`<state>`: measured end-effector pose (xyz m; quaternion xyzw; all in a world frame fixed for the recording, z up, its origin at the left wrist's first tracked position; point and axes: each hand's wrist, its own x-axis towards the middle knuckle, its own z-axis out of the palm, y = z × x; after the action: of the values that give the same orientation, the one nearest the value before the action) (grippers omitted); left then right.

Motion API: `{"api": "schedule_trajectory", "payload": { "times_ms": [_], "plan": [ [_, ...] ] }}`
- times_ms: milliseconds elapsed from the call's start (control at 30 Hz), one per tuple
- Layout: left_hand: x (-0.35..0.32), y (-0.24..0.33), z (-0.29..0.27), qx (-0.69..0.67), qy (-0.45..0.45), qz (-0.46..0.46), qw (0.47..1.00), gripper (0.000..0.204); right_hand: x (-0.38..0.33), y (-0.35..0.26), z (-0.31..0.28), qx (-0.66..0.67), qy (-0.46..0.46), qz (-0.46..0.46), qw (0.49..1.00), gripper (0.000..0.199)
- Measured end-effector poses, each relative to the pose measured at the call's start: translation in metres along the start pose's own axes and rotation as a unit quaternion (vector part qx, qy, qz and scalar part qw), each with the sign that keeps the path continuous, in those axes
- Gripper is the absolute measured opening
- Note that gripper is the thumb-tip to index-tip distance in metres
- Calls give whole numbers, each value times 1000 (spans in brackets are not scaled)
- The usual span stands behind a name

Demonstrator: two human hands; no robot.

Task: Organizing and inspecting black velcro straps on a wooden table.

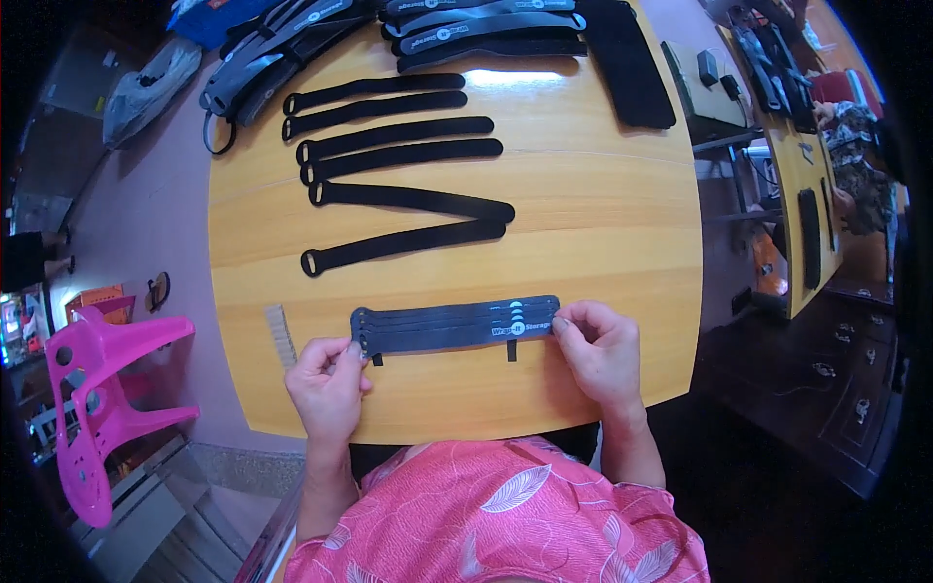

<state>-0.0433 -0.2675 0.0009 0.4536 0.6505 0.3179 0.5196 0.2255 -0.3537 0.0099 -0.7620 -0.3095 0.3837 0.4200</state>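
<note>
A stack of grey straps (455, 326) lies flat near the front edge of the round wooden table (603, 223), fanned slightly so that several printed ends show at its right. The left hand (327, 385) pinches the stack's left end, thumb on top and fingers curled beneath. The right hand (601, 352) pinches the right end, thumb and forefinger pressed together on the strap tips. Both hands rest on the tabletop, the stack spanning between them. Two short black tabs stick out below the stack's lower edge. Just left of the stack, near the table edge, lies a small beige strip (281, 334). Bare wood lies between the stack and the front edge, and a wider bare patch to the right of the right hand. Beyond the stack, well apart, six black straps (403, 199) lie in rows across the table; more grey straps (486, 27) are piled at the far edge. A pink stool (97, 398) stands on the floor to the left.
</note>
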Motion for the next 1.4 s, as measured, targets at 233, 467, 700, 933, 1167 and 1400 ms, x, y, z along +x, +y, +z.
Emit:
{"api": "schedule_trajectory", "payload": {
  "times_ms": [233, 467, 700, 933, 1167, 1400],
  "plan": [
    [-1, -3, 0, -10, 12, 7, 1000, 3, -1, 2, 6, -51, 17, -19, 998, 8],
    [-3, -4, 2, -11, 15, 16, 1000, 2, -1, -3, 9, -68, 29, -32, 997, 5],
    [0, -1, 5, -11, -2, -2, 1000, 3, -2, 0, 6, -87, 54, -38, 994, 7],
    [0, -4, -2, 6, 15, 9, 1000, 3, 0, -1, 9, -83, 25, -47, 995, 7],
    [0, -1, 2, 20, 10, 11, 1000, 3, -1, -5, 7, -96, 40, -47, 993, 8],
    [-1, -2, 2, 7, 5, 12, 1000, 3, -2, -4, 10, -105, 55, -66, 991, 7]
  ]
}}
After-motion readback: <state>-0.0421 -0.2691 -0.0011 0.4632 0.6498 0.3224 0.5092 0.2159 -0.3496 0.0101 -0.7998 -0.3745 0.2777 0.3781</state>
